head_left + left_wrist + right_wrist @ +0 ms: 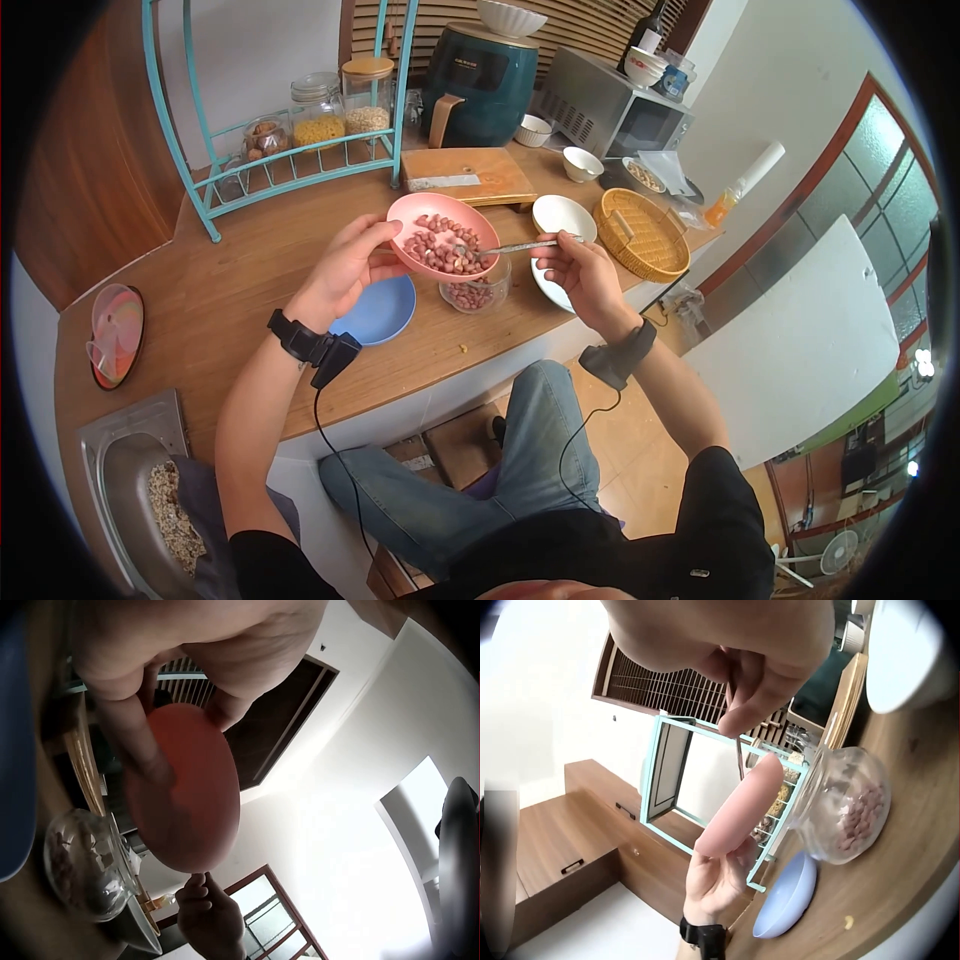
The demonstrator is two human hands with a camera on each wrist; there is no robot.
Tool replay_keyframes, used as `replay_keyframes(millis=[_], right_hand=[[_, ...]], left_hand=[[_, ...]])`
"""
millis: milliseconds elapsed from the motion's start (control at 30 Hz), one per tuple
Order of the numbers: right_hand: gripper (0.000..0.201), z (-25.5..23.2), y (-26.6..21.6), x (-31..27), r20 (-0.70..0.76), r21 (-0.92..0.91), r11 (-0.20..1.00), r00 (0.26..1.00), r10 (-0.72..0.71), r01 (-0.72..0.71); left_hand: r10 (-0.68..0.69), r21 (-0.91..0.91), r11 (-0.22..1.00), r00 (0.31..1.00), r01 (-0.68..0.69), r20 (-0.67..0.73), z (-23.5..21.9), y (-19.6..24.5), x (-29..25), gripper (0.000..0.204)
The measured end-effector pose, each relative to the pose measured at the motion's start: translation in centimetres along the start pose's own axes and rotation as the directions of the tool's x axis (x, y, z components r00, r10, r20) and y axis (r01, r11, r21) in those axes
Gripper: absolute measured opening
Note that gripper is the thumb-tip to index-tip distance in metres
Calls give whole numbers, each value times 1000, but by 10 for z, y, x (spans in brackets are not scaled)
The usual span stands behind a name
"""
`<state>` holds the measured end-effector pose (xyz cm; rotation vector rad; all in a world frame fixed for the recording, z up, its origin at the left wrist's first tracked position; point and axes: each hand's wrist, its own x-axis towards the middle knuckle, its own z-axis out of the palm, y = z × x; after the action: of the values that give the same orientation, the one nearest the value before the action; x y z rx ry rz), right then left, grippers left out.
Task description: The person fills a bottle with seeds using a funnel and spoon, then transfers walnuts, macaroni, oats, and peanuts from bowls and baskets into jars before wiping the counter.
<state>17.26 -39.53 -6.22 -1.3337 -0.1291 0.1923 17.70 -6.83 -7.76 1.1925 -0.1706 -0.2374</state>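
Holding the pink bowl (443, 236) tipped over the glass jar (476, 292), the left hand (345, 268) grips its rim. The right hand (585, 272) pinches a spoon (515, 246), scraping peanuts (440, 245) out. Next, push them gently down.

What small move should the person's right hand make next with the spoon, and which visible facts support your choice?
Probably, the right hand should sweep the spoon toward the low edge of the pink bowl, pushing peanuts out. The left hand holds that bowl tilted above the glass jar, which already holds some peanuts, and the spoon's tip lies among the peanuts in the bowl.
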Motion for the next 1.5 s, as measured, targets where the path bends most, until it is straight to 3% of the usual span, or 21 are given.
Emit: replay_keyframes(millis=[133, 600, 700, 800, 933, 1067, 1167, 1233, 1300, 1500], right_hand=[[27, 3, -1, 6, -29, 42, 993, 993, 111, -110], [27, -23, -47, 18, -168, 6, 997, 983, -73, 75], [29, -29, -52, 14, -198, -88, 990, 972, -126, 110], [31, -23, -49, 7, -184, -332, 936, 965, -189, 121], [36, -13, -33, 0, 66, -576, 774, 959, -275, 262], [36, -2, -35, -4, 120, -557, 652, 826, -550, 515], [34, 16, -33, -5, 183, -511, 663, 823, -538, 547], [31, 21, -31, -2, 286, -584, 595, 825, -487, 553], [33, 19, -26, 4, 314, -580, 603, 833, -456, 549], [39, 11, -9, 2, 157, -347, 883, 948, -277, 315]], left_hand=[[-15, 2, 1000, 1000, 15, 15, 2, -6, 1, 42], [27, -9, 1000, 994, -28, -103, -8, -5, 6, 38], [44, -25, 999, 990, -47, -138, -14, -6, 8, 37], [45, -47, 997, 985, -53, -164, -14, -4, 8, 35], [38, -39, 998, 987, -45, -153, -10, -2, 6, 35], [30, -23, 999, 993, -33, -111, -11, -2, 4, 35], [18, -27, 999, 998, -19, -67, -5, -1, 4, 35], [-1, -48, 999, 1000, -1, -29, -7, -2, 4, 36], [-14, -73, 997, 1000, 13, -15, -8, -3, 5, 38], [-16, -89, 996, 1000, 14, -19, -10, 0, 6, 41]])
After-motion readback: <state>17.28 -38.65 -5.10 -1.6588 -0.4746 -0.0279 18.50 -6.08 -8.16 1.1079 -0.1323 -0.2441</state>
